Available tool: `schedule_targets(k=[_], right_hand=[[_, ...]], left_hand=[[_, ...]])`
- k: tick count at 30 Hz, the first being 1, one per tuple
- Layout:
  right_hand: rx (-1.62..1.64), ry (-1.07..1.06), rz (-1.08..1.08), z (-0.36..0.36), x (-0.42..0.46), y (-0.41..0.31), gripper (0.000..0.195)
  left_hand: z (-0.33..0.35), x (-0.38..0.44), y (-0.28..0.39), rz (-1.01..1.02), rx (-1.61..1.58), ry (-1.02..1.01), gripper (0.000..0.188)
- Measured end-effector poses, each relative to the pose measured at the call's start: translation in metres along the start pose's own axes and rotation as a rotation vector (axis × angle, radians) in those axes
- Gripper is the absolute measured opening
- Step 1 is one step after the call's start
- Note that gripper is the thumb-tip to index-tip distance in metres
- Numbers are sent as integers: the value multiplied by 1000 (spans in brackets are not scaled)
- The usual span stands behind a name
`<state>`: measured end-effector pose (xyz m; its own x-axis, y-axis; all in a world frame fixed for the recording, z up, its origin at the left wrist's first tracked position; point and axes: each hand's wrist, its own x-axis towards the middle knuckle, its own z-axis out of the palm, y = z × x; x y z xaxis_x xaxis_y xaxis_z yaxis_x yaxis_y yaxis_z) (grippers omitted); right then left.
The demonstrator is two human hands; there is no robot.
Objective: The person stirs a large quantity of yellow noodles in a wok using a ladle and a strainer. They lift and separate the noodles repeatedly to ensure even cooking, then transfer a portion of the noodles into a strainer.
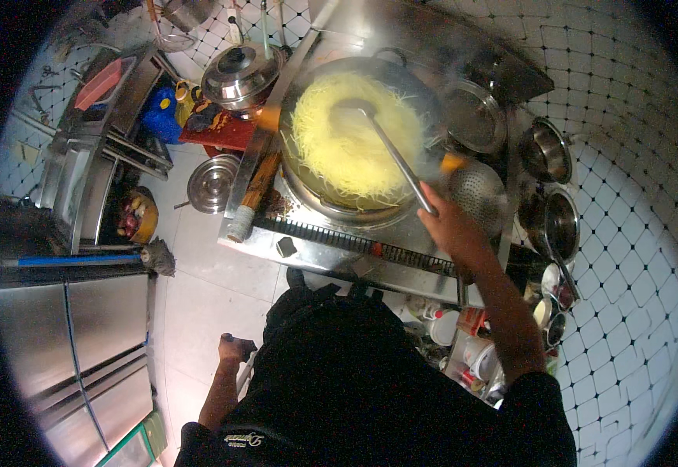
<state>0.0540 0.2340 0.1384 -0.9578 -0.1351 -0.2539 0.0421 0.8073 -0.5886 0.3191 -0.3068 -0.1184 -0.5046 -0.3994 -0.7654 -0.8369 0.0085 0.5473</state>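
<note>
My right hand (449, 225) grips the end of a long-handled metal ladle (394, 146). The ladle's bowl lies on a mound of thin, pale yellow shreds (327, 157), inside a large wok (400, 70) on the stove. The shreds look like noodles or shredded vegetable; I cannot tell which. Liquid shows around their lower edge, and steam hangs above. My left hand (236, 348) is low at my left side, away from the stove, its fingers curled near a dark thing that I cannot make out; whether it holds this is unclear.
Right of the wok lie a perforated metal strainer (476, 192) and a round metal pan (473, 117). Metal bowls (549, 152) stand along the tiled wall. At left are a lidded steel pot (239, 76), a red board (222, 131) and a metal lid (213, 184). A drain grate (350, 242) runs along the stove front.
</note>
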Motion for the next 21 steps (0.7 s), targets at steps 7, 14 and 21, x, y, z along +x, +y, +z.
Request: schedule_targets(k=[7, 14, 21], right_hand=[[-288, -227, 184, -38, -91, -14, 56], [-498, 42, -289, -6, -43, 37, 57], [188, -33, 56, -39, 22, -29, 59]], left_hand=[[3, -2, 0, -15, -74, -1, 25], [-47, 97, -143, 82, -33, -347, 13], [-17, 6, -40, 16, 100, 36, 12]])
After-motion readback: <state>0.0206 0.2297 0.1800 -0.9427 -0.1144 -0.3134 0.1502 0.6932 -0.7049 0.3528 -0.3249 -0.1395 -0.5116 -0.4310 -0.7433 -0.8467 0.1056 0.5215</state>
